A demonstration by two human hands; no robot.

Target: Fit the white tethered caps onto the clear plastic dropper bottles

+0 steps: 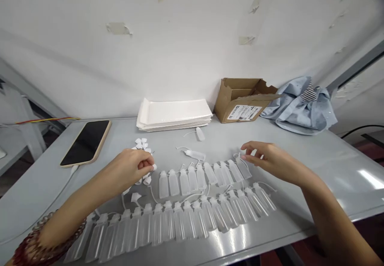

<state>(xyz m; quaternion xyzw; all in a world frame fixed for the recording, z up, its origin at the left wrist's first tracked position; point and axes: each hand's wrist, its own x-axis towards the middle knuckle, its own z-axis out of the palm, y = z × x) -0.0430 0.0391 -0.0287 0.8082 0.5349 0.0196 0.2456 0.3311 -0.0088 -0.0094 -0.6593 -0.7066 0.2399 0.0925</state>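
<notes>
Right hand, fingers curled but parted, is held just beside the back row's end bottle, laid to its left (neck pointing away). Farther left, a white cap appears pinched by the left hand; beyond, a cardboard box is seen.

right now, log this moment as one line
left hand: at caps; right hand: near back-row end bottle; bottles: mostly two rows; phone: cable attached

Behind the left hand, the forearm wears a brown coiled band and a dark red band; the right hand is bare.
</notes>
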